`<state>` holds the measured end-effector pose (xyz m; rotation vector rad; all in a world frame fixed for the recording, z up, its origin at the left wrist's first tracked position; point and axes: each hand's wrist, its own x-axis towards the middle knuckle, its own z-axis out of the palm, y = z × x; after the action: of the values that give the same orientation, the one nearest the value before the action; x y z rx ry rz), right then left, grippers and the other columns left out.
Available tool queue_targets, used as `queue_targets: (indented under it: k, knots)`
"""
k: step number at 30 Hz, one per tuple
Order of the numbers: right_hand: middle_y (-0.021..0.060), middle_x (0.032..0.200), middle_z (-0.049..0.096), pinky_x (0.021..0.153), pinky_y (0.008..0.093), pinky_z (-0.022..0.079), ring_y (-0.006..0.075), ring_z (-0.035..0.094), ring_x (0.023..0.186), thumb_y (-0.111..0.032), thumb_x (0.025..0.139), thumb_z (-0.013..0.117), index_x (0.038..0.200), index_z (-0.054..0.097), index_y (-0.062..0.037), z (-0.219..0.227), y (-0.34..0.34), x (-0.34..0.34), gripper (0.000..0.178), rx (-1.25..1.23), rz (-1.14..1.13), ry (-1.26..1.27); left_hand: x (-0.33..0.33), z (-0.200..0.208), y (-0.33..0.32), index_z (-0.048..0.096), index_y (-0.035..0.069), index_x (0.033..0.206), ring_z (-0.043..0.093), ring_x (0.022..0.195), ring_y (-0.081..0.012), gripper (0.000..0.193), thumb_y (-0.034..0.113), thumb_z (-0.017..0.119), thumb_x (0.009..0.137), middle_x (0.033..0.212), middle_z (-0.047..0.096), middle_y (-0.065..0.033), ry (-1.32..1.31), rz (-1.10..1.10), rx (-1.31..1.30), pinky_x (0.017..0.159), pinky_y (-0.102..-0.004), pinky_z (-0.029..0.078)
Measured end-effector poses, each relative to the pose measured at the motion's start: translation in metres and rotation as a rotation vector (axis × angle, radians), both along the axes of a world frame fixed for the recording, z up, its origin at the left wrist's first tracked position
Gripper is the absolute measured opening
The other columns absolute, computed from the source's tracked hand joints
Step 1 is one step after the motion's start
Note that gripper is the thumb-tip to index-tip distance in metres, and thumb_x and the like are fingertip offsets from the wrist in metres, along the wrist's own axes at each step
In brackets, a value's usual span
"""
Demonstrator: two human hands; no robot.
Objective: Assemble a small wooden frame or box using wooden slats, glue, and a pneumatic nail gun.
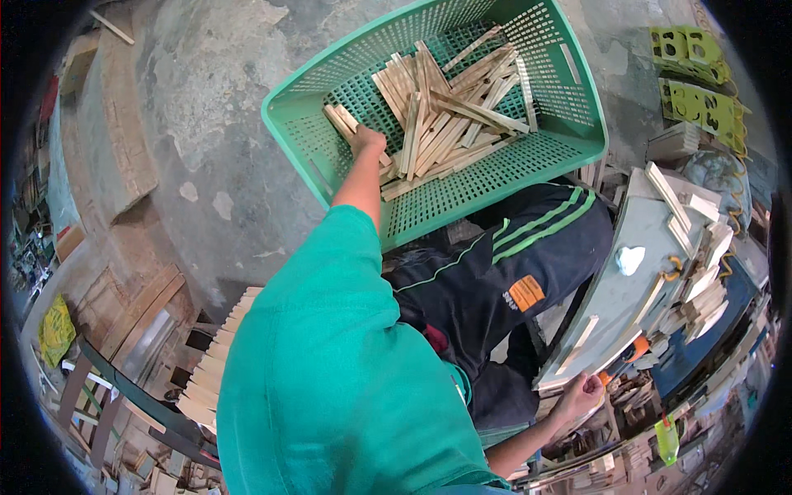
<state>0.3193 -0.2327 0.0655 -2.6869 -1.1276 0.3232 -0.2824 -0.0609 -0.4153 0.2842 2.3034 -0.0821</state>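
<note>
Green mesh basket (pixel 569 136) on concrete floor (pixel 223 124), holding loose heap of pale wooden slats (pixel 450 120). Left hand (pixel 369 139) reaching in at near-left of heap, fingers curled down over ends of a couple of slats; looks like closing on them, grip itself hidden from this angle. Right hand (pixel 580 393) low at right, curled against lower edge of grey tilted board (pixel 627 297); can't tell whether gripping or just steadying.

Step in hand, by judgement: picking slats out of basket. Next move calls for a clean lift of a slat clear of crossed neighbours, no snagging on mesh wall.

Stacked slats (pixel 216 363) already fanned in a row at lower left, beside green sleeve (pixel 330 363).

Markings: orange rectangular patch (pixel 526 293) on dark striped trousers (pixel 495 272); yellow-green moulded pieces (pixel 701 82) at upper right; yellow bag (pixel 56 330) far left. No readable signs worth noting.
</note>
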Motion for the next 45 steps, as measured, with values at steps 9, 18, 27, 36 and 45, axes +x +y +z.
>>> queue_targets:
  k: [9,18,27,36,45]
  knots:
    - [0.0128,0.089,0.061,0.075,0.0372,0.050,0.0254,0.059,0.079,-0.018,0.087,0.072,0.105,0.059,0.0003,0.008,0.050,-0.001,0.028,-0.309,0.134,-0.281,0.023,-0.032,-0.013,0.054,0.008,0.128,0.066,0.099,-0.0362,0.045,0.032,0.061,0.090,0.115,0.064,-0.0249,0.064,0.468,0.279,0.088,-0.0484,0.051]
    - [0.0016,0.087,0.056,0.070,0.0249,0.046,0.0116,0.054,0.078,-0.003,0.091,0.068,0.104,0.056,-0.0010,0.008,0.038,0.000,0.017,0.126,0.017,0.103,0.000,0.184,0.029,0.046,0.010,0.132,0.067,0.105,-0.0222,0.042,0.011,0.065,0.096,0.119,0.067,-0.0128,-1.102,0.609,0.945,0.083,-0.0350,0.058]
    - [0.0053,0.098,0.066,0.073,0.0222,0.051,0.0093,0.062,0.083,0.002,0.087,0.072,0.109,0.060,-0.0018,0.018,0.072,-0.182,0.025,0.534,0.151,0.791,0.116,0.396,0.067,0.056,0.001,0.120,0.067,0.104,-0.0235,0.043,0.015,0.078,0.085,0.109,0.067,-0.0106,-1.644,-0.033,1.011,0.088,-0.0357,0.057]
    - [0.0074,0.095,0.070,0.076,0.0260,0.055,0.0109,0.068,0.085,0.001,0.085,0.076,0.106,0.060,0.0000,0.021,0.019,-0.199,0.026,0.673,0.065,1.022,0.274,0.493,0.001,0.058,0.002,0.112,0.065,0.092,-0.0112,0.033,0.012,0.078,0.088,0.100,0.067,-0.0031,-1.752,-0.703,0.645,0.080,-0.0289,0.056]
    - [0.0040,0.093,0.068,0.076,0.0248,0.054,0.0086,0.065,0.081,-0.003,0.087,0.075,0.105,0.059,-0.0013,0.014,-0.054,-0.164,0.025,0.888,-0.099,1.150,0.341,0.498,-0.056,0.058,0.000,0.112,0.065,0.090,-0.0109,0.033,0.015,0.076,0.089,0.101,0.066,-0.0058,-1.645,-0.950,0.447,0.077,-0.0274,0.055]
